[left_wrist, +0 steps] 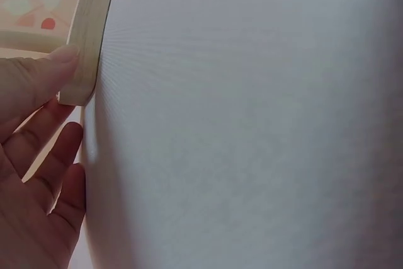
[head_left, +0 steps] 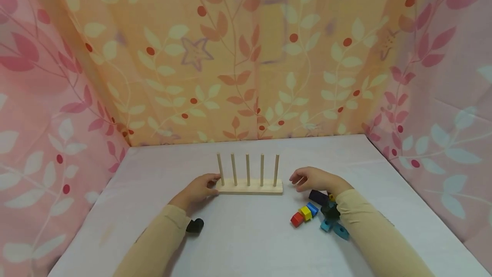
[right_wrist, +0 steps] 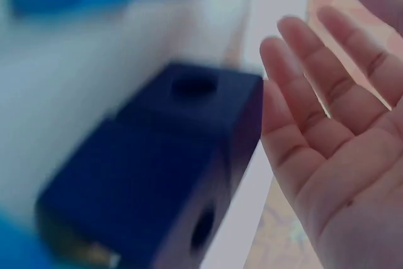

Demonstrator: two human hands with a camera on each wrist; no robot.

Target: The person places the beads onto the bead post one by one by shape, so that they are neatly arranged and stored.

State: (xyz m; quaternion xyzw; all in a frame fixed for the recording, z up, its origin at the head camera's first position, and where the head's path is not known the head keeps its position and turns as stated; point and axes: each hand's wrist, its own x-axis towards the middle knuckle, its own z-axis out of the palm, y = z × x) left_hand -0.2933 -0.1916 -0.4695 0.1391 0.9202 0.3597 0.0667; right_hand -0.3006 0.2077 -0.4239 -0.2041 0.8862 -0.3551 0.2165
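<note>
Beige sleeves (head_left: 157, 243) come in closest, each leading to one of the two bare hands above the pale worktop (head_left: 246, 247). Between the hands stands a wooden peg rack (head_left: 250, 187), its five slim pegs (head_left: 247, 170) rising in a row from a flat base. The left hand (head_left: 197, 189) grasps the base's left end, thumb laid against the wood and fingers around the far side. The right hand (head_left: 317, 179) is released, its fingers loosely bent and holding nothing, just beyond the rack's right end and apart from it. Close beneath the right hand, on the wrist side, lies a dark blue piece (head_left: 318, 197) with round holes. Nearer the body than that hand sit a blue block (head_left: 312, 209), a yellow block (head_left: 305, 213) and a red block (head_left: 297, 219) in a slanting line; teal pieces (head_left: 341, 231) lie below the right wrist. Beyond both hands hangs an orange leaf-patterned cloth (head_left: 230, 54).
</note>
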